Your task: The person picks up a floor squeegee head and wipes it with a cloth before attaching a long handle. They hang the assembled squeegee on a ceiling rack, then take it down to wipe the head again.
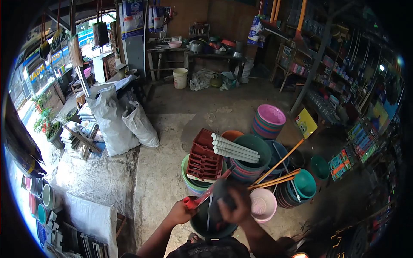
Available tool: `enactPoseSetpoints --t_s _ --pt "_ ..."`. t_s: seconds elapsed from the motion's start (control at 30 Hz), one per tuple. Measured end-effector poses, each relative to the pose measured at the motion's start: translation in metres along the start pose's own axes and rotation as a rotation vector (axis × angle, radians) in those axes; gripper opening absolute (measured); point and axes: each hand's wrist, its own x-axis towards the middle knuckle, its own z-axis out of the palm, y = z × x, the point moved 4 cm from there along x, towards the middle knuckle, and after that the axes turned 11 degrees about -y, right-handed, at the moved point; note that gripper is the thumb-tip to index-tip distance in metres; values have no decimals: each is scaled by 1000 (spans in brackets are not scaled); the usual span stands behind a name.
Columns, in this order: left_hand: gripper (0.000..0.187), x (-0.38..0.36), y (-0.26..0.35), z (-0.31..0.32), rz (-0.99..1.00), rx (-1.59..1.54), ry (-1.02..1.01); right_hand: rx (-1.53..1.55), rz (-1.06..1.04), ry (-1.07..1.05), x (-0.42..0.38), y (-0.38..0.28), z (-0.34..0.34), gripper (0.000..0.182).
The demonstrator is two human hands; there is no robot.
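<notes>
My left hand (180, 213) is wrapped round a red stick-like handle (205, 195), which slants up and away toward the stacked tubs. My right hand (239, 205) is smeared by motion, its fingers bent against a dark, rounded thing (220, 192) whose kind I cannot make out. Below both hands stands a dark bucket (202, 227), with a pale thin rod inside it. Just beyond are dark red plastic racks or trays (205, 157) on a green tub (186, 172). Beside them, several whitish tubes (236, 149) rest across a stack of green tubs (263, 146).
Right of the hands are a pink basin (263, 205), a teal bucket stack (304, 184) and orange poles (275, 180). Pink-topped basins (270, 115) stand farther back. White sacks (109, 122) are at left. A bench with pots (215, 52) lines the back wall; shelves fill the right.
</notes>
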Motion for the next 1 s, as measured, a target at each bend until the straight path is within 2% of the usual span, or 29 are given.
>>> enactPoseSetpoints --t_s 0.1,0.2,0.27,0.33,0.37,0.43,0.47,0.53,0.57,0.63,0.67,0.73,0.77,0.83,0.87,0.93,0.97,1.0 --pt "31 12 13 5 105 163 -43 -28 22 -139 -19 -14 33 43" --pt "34 17 15 12 128 179 -38 -136 38 -248 -28 6 49 44" --pt "36 19 9 13 139 302 -46 -321 43 -321 -26 27 42 39" --pt "40 15 13 15 113 478 8 -347 140 -254 -22 63 33 36" --pt "40 14 12 15 111 474 2 -372 204 -228 -24 86 28 36" --pt "33 12 8 11 69 491 -23 -451 293 -12 -40 141 18 36" --pt "33 13 6 11 67 492 -22 -448 292 -12 -38 139 10 36" --pt "36 15 2 10 188 19 126 -400 394 251 -31 117 -17 36" --pt "36 19 -6 12 172 15 136 -358 305 282 -26 94 -17 38" --pt "40 33 -27 12 117 -352 136 -227 236 152 -28 51 8 40" --pt "40 35 -32 9 103 -351 137 -113 221 49 -31 28 24 41" --pt "37 46 -40 8 14 -792 79 64 200 -80 -34 -2 55 40" --pt "37 50 -26 8 10 -795 78 128 197 -111 -35 -9 65 38" --pt "34 54 8 7 101 -1005 221 82 211 -131 -36 -8 73 38" --pt "34 55 2 10 101 -1003 223 36 223 -144 -37 -6 79 38" --pt "37 65 -17 18 186 114 271 -19 225 -110 -47 10 98 41" --pt "36 93 -75 40 -139 -629 230 4 281 -64 -64 32 116 41" --pt "36 101 -89 51 -127 -629 213 16 327 -10 -75 53 124 41"
